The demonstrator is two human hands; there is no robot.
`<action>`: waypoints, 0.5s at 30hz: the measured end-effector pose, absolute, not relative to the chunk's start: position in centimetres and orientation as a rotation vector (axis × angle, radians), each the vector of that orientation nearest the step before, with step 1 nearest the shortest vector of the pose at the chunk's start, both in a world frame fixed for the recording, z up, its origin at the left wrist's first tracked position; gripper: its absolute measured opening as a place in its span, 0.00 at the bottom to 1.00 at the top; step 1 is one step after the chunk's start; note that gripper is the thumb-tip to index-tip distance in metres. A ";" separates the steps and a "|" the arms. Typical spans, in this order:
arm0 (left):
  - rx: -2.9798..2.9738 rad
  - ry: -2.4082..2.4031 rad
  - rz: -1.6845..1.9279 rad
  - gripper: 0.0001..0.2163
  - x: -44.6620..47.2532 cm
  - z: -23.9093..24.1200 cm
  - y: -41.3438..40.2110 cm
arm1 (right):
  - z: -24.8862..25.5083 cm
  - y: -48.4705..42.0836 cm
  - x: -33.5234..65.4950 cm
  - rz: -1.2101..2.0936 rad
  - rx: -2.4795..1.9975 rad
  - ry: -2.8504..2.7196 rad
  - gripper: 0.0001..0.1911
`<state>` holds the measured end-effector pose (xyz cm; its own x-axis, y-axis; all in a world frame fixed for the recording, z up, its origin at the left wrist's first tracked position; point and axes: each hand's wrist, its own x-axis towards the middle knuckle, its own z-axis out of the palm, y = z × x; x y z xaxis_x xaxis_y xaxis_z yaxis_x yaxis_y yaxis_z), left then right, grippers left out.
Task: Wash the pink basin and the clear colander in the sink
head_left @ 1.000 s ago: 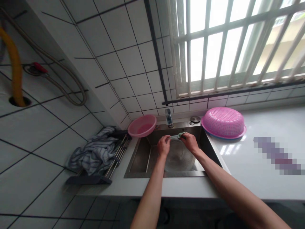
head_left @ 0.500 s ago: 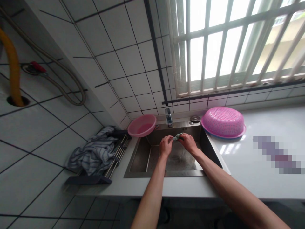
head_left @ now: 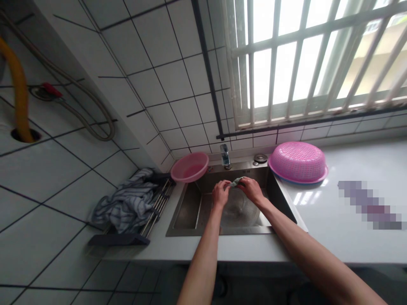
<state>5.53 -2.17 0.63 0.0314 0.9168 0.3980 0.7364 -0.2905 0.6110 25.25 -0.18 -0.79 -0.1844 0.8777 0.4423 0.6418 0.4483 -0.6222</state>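
Note:
Both my hands are over the steel sink [head_left: 190, 209], close together. My left hand [head_left: 220, 193] and my right hand [head_left: 252, 189] each pinch an end of a small grey-green cloth [head_left: 235, 182], bunched between them. Below the hands a pale round basin or strainer [head_left: 240, 209] sits in the sink. The tap [head_left: 225, 155] stands just behind the cloth.
A pink bowl [head_left: 190, 167] rests at the sink's back left corner. An upturned pink colander [head_left: 298, 162] lies on the white counter [head_left: 333, 220] to the right. A striped towel [head_left: 127, 203] lies on a drying rack [head_left: 149, 216] to the left. Tiled walls and a barred window stand behind.
The cloth was stretched between my hands a second ago; my hands have since come closer and the cloth is bunched up. Little has moved in the last half second.

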 end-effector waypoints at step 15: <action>2.004 1.783 1.144 0.10 4.4 0.8 -1.8 | -0.6 -0.1 25.2 0.390 -1.301 -1.879 0.08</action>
<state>4.44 -1.81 0.77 -0.0424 0.9176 0.3953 0.7421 -0.2360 0.6273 25.24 -0.05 -0.57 -0.1507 0.8875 0.4356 0.6407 0.4232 -0.6406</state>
